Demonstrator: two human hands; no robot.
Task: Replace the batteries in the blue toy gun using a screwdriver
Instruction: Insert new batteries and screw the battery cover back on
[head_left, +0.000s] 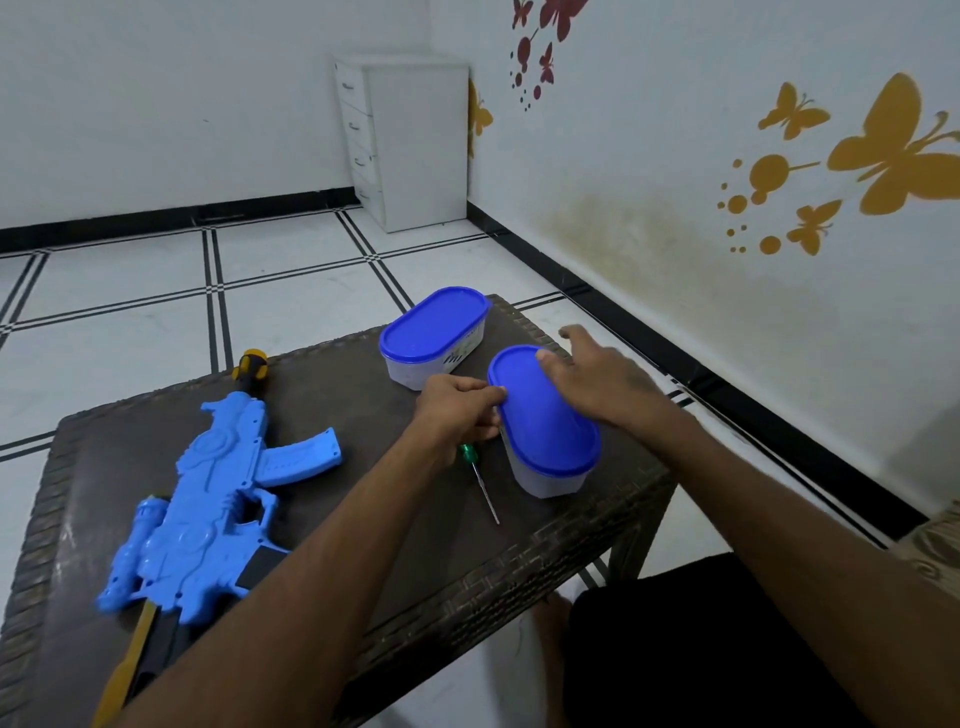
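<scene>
Both hands on one blue-lidded tub — screwdriver beside.

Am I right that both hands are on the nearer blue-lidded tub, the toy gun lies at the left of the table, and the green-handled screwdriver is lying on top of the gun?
Not quite. The head view shows the screwdriver lying on the table, between the toy gun and the nearer tub. The rest stands: left hand and right hand are on that tub.

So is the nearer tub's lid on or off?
On: the blue lid covers the nearer tub, with both hands at its rim.
</scene>
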